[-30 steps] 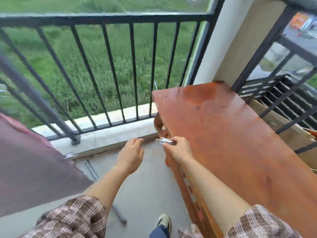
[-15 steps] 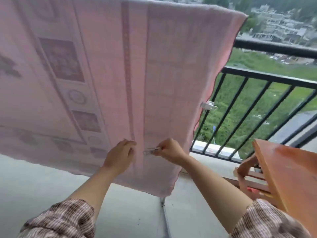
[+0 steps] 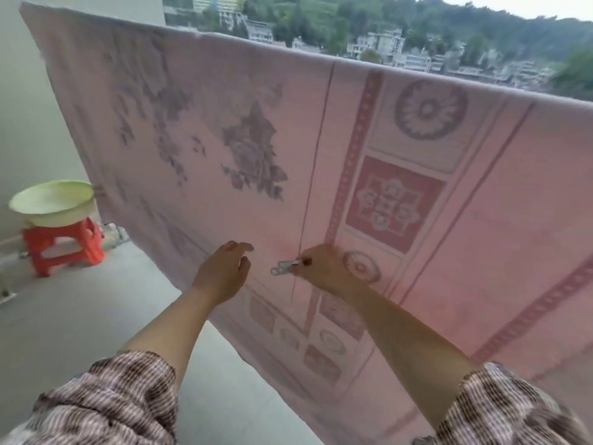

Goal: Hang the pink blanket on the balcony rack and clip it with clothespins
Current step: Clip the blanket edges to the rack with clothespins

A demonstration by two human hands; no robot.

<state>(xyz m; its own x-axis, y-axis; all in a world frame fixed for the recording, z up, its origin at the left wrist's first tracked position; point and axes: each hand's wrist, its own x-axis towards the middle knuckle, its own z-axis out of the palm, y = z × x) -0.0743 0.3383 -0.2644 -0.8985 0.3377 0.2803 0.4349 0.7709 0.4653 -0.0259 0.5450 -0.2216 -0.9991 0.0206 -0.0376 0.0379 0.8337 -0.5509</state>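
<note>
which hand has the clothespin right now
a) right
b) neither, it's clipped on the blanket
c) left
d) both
a: the right hand pinches the clothespin in front of the blanket, while the left hand beside it is open and holds nothing.

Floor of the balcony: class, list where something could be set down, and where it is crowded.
Free: the bare floor between the stool and the lower edge of the blanket. Crowded: by the left wall, where the stool carries a basin, and the right, which the blanket fills.
</note>
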